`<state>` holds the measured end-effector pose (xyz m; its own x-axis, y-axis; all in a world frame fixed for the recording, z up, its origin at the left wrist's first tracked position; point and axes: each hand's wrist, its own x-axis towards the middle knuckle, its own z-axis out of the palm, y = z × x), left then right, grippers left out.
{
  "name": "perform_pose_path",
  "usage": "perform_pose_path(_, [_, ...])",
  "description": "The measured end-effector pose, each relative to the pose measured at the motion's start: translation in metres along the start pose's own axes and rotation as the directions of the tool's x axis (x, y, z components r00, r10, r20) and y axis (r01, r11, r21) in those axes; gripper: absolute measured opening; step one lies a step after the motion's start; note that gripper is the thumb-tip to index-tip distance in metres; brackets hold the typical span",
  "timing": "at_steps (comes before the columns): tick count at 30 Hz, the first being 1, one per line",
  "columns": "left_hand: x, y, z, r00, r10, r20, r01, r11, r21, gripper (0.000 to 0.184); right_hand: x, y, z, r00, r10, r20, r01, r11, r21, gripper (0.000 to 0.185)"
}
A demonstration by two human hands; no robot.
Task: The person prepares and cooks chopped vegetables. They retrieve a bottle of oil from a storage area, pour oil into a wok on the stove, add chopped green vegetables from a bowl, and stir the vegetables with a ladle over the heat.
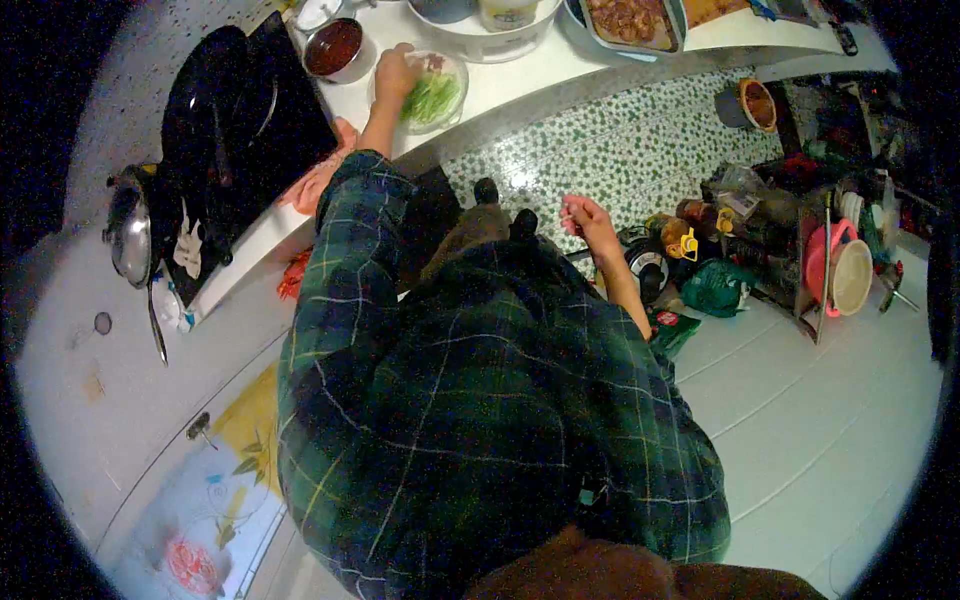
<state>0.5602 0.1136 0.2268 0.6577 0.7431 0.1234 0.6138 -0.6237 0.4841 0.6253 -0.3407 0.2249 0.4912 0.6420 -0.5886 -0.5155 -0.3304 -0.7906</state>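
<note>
My left hand (pixel 395 76) is at the left rim of a clear bowl (pixel 462 88), its fingers closed on the edge. Shredded greens (pixel 432 98) fill the bowl, with a little reddish food near the top. Beside that hand stands a round container of dark red food (pixel 333 47). Well away from the counter, over the floor, my right hand (pixel 588 222) has its fingers curled in; something pale pink shows at the fingertips, too small to make out.
The white counter (pixel 375 20) also holds a large white basin (pixel 485 45) and a tray of meat (pixel 630 22). A black stove (pixel 285 110) and a pan (pixel 131 228) are left. Bottles, bags and a rack (pixel 815 270) stand right.
</note>
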Motion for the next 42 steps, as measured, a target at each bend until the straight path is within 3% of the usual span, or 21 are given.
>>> perform_pose_path(4, [0.0, 0.025, 0.006, 0.999, -0.01, 0.037, 0.008, 0.999, 0.053, 0.036, -0.024, 0.005, -0.013, 0.997, 0.019, -0.075, -0.019, 1.0, -0.004, 0.025])
perform_pose_path(5, [0.003, 0.03, 0.007, 0.993, -0.065, 0.098, 0.056, 0.994, 0.097, 0.033, -0.021, 0.023, -0.026, 0.995, 0.08, -0.065, -0.069, 0.984, 0.162, 0.027])
perform_pose_path(8, [0.006, 0.032, 0.016, 0.99, -0.095, 0.103, 0.075, 0.98, 0.184, 0.028, -0.032, 0.016, -0.033, 0.983, 0.135, -0.124, -0.106, 0.971, 0.215, 0.028])
perform_pose_path(12, [0.006, 0.02, 0.025, 0.997, -0.014, 0.077, 0.001, 0.986, 0.167, 0.018, -0.01, 0.029, -0.041, 0.974, 0.166, -0.153, -0.129, 0.966, 0.225, 0.029])
perform_pose_path(14, [0.01, 0.013, 0.032, 0.997, 0.018, 0.075, -0.029, 0.987, 0.155, 0.016, 0.005, 0.021, -0.033, 0.974, 0.163, -0.157, -0.129, 0.97, 0.205, 0.029])
perform_pose_path(16, [0.009, 0.007, 0.04, 0.993, 0.077, 0.087, -0.087, 0.989, 0.12, 0.013, 0.016, 0.018, -0.026, 0.996, 0.021, -0.083, 0.001, 0.969, 0.247, 0.028])
perform_pose_path(17, [0.006, 0.009, 0.04, 0.992, 0.111, 0.062, -0.119, 0.983, 0.142, 0.012, 0.017, 0.0, -0.014, 0.98, 0.13, -0.153, -0.104, 0.981, 0.163, 0.029])
perform_pose_path(20, [0.01, 0.009, 0.042, 0.988, 0.131, 0.087, -0.142, 0.979, 0.146, 0.01, 0.031, -0.007, -0.006, 0.98, 0.166, -0.109, -0.142, 0.969, 0.203, 0.035])
perform_pose_path(21, [0.014, -0.002, 0.048, 0.973, 0.212, 0.087, -0.22, 0.97, 0.103, 0.009, 0.034, -0.008, -0.006, 0.983, 0.156, -0.094, -0.138, 0.975, 0.173, 0.034])
perform_pose_path(25, [0.017, -0.009, 0.049, 0.981, 0.192, 0.011, -0.191, 0.974, 0.124, 0.007, 0.049, -0.013, -0.018, 0.998, 0.066, -0.001, -0.066, 0.994, 0.085, 0.032])
perform_pose_path(27, [0.018, -0.011, 0.034, 0.993, 0.095, 0.066, -0.071, 0.951, -0.3, 0.008, 0.056, -0.023, -0.023, 0.997, 0.074, -0.003, -0.073, 0.993, 0.097, 0.032])
perform_pose_path(30, [0.011, 0.0, 0.005, 0.994, -0.054, -0.099, 0.014, 0.928, -0.371, 0.007, 0.072, -0.034, -0.039, 0.996, 0.094, 0.006, -0.095, 0.989, 0.113, 0.031])
perform_pose_path(31, [0.009, -0.002, -0.001, 0.987, -0.161, -0.015, 0.128, 0.833, -0.538, 0.012, 0.077, -0.044, -0.04, 0.994, 0.111, 0.017, -0.112, 0.987, 0.116, 0.028])
perform_pose_path(32, [0.009, -0.013, 0.006, 0.983, -0.179, -0.037, 0.133, 0.837, -0.531, 0.012, 0.083, -0.054, -0.038, 0.991, 0.129, 0.034, -0.132, 0.984, 0.117, 0.026])
perform_pose_path(34, [0.013, -0.045, 0.017, 0.968, -0.24, -0.073, 0.089, 0.601, -0.794, 0.009, 0.091, -0.061, -0.051, 0.994, 0.108, 0.026, -0.108, 0.994, -0.006, 0.028])
perform_pose_path(35, [0.006, -0.013, -0.026, 0.958, -0.283, -0.056, 0.062, 0.394, -0.917, 0.01, 0.106, -0.057, -0.065, 0.993, 0.097, 0.072, -0.092, 0.993, -0.076, 0.03])
perform_pose_path(36, [0.003, 0.009, -0.062, 0.918, -0.38, -0.113, 0.073, 0.441, -0.895, 0.012, 0.11, -0.057, -0.067, 0.997, 0.078, 0.024, -0.078, 0.997, -0.014, 0.034])
perform_pose_path(38, [0.005, 0.017, -0.128, 0.866, -0.326, -0.379, -0.087, 0.649, -0.756, 0.013, 0.12, -0.059, -0.077, 0.99, 0.032, 0.138, -0.035, 0.999, 0.026, 0.044])
perform_pose_path(39, [0.005, 0.017, -0.163, 0.79, -0.304, -0.533, -0.071, 0.818, -0.571, 0.013, 0.117, -0.07, -0.07, 0.992, 0.082, 0.096, -0.087, 0.995, 0.044, 0.039])
perform_pose_path(40, [0.005, 0.017, -0.2, 0.709, -0.241, -0.663, -0.019, 0.933, -0.36, 0.013, 0.117, -0.077, -0.065, 0.99, 0.133, 0.046, -0.136, 0.989, 0.064, 0.034])
perform_pose_path(42, [0.0, 0.039, -0.266, 0.658, -0.281, -0.698, 0.209, 0.959, -0.189, 0.012, 0.134, -0.07, -0.076, 0.985, 0.066, 0.157, -0.071, 0.997, 0.028, 0.033])
